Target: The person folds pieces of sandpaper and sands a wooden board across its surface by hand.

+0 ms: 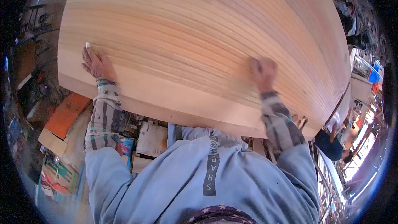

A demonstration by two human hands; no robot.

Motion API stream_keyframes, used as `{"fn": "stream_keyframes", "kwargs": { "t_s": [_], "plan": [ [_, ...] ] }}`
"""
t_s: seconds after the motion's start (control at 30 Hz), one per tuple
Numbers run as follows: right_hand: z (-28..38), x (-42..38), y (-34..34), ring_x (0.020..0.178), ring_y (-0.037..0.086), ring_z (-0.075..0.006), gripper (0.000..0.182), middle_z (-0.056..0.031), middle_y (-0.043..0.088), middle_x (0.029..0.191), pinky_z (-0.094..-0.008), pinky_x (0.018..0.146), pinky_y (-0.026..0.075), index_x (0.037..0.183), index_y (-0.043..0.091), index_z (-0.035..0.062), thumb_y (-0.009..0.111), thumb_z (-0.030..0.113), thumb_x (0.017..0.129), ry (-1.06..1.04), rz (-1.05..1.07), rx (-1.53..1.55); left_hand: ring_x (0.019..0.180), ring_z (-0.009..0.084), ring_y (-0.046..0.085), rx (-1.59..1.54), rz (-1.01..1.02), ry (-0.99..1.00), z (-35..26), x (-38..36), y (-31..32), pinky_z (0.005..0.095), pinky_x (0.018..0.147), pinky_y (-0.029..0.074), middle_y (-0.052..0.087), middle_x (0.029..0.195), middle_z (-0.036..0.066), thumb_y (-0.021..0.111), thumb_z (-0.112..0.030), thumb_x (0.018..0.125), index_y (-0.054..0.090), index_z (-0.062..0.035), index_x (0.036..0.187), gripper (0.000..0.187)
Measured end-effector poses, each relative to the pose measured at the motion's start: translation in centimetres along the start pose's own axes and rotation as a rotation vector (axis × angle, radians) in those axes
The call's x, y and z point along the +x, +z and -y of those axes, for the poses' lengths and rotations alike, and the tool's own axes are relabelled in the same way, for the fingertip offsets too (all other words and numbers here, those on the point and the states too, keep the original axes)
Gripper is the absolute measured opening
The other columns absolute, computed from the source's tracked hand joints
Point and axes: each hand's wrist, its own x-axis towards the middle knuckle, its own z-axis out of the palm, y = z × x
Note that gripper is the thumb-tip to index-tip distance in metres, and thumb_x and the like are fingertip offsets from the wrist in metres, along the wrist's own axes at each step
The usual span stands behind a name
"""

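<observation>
A large curved hull of pale wooden strips (199,37) fills the upper view. My left hand (96,63) lies flat on it near its lower left edge, with a small white piece at the fingertips. My right hand (263,73) presses on the wood at the right and is blurred; whether it holds anything cannot be told. Both arms wear plaid sleeves under a light blue sweatshirt.
Below the hull lie an orange board (66,114), cardboard, boxes and cluttered supplies (58,174). Another person in a dark top (331,145) stands at the lower right beside metal scaffolding (356,141). Tools lie on the dark floor at the left.
</observation>
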Motion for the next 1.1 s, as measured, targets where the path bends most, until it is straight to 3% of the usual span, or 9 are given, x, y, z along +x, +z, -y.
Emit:
{"fn": "stream_keyframes", "kwargs": {
  "t_s": [0.13,0.27,0.43,0.67,0.7,0.77,0.9,1.0,1.1],
  "plan": [
    [-4.0,-2.2,-1.1,0.077,0.058,-0.0303,0.010,-0.0096,0.061,0.077,-0.0408,0.075,0.043,0.086,0.068,0.0089,0.071,0.018,0.083,0.045,-0.019,-0.004,0.144,0.0340,0.027,0.045,0.025,-0.020,-0.5,-0.3,-0.2,0.0611,0.114,0.016,0.033,0.154,0.015,0.047,-0.037,0.099,0.034,-0.0101,0.149,0.058],
    [14.7,9.0,6.6,0.077,0.054,-0.0337,0.026,-0.0138,0.056,0.075,-0.0472,0.071,0.042,0.069,0.058,0.0082,0.066,0.027,0.085,-0.144,-0.145,0.119,0.144,0.0340,0.027,0.113,0.010,0.022,1.5,-0.2,1.1,0.0610,0.114,0.017,0.032,0.154,0.015,0.046,-0.037,0.099,0.034,-0.0108,0.149,0.058],
    [23.8,16.3,10.0,0.093,0.059,-0.0320,0.016,-0.0109,0.063,0.085,-0.0461,0.086,0.041,0.085,0.064,0.0106,0.061,0.026,0.085,-0.133,-0.133,0.248,0.144,0.0329,0.027,0.030,0.003,-0.017,1.0,0.3,0.1,0.0595,0.115,0.016,0.031,0.155,0.014,0.044,-0.040,0.100,0.032,-0.0116,0.150,0.058],
    [-3.9,-3.9,-2.1,0.078,0.058,-0.0305,0.014,-0.0071,0.060,0.074,-0.0473,0.076,0.043,0.084,0.066,0.0149,0.060,0.027,0.088,-0.023,-0.043,-0.108,0.143,0.0321,0.028,0.054,0.019,-0.029,0.6,0.0,0.1,0.0588,0.115,0.016,0.031,0.155,0.013,0.039,-0.045,0.101,0.031,-0.0134,0.150,0.060],
    [-7.3,-6.5,-5.2,0.089,0.061,-0.0286,0.016,-0.0075,0.066,0.085,-0.0451,0.089,0.041,0.084,0.067,0.0126,0.064,0.028,0.087,0.226,0.256,-0.318,0.143,0.0321,0.028,0.051,0.025,-0.026,0.6,0.0,0.2,0.0588,0.115,0.016,0.031,0.155,0.013,0.039,-0.045,0.101,0.031,-0.0134,0.150,0.060],
    [-14.1,-10.8,-6.6,0.087,0.061,-0.0298,0.016,-0.0085,0.066,0.086,-0.0451,0.088,0.042,0.083,0.066,0.0115,0.063,0.027,0.087,0.345,-0.025,-0.163,0.143,0.0303,0.030,0.115,0.005,-0.007,1.0,0.0,0.3,0.0585,0.115,0.017,0.032,0.155,0.012,0.038,-0.047,0.101,0.031,-0.0138,0.150,0.060],
    [-4.3,-4.9,-2.7,0.084,0.057,-0.0323,0.016,-0.0111,0.060,0.080,-0.0460,0.084,0.041,0.086,0.067,0.0095,0.062,0.025,0.086,-0.063,0.074,-0.223,0.142,0.0294,0.032,0.165,0.004,-0.003,5.3,1.1,2.9,0.0587,0.114,0.019,0.033,0.155,0.011,0.037,-0.049,0.101,0.032,-0.0140,0.150,0.061],
    [7.2,2.4,3.5,0.087,0.056,-0.0318,0.017,-0.0109,0.059,0.081,-0.0466,0.084,0.039,0.079,0.063,0.0112,0.061,0.027,0.085,0.169,-0.120,0.107,0.141,0.0304,0.033,0.373,-0.066,0.176,7.3,1.4,4.6,0.0596,0.112,0.021,0.034,0.154,0.011,0.039,-0.049,0.101,0.033,-0.0146,0.150,0.060],
    [11.9,6.9,7.1,0.093,0.056,-0.0304,0.016,-0.0089,0.062,0.086,-0.0451,0.086,0.040,0.082,0.063,0.0133,0.062,0.029,0.082,0.038,-0.224,0.317,0.140,0.0320,0.034,0.163,-0.050,0.041,4.9,1.3,2.7,0.0547,0.113,0.026,0.037,0.152,0.014,0.041,-0.049,0.100,0.036,-0.0095,0.148,0.062]
  ]
}}
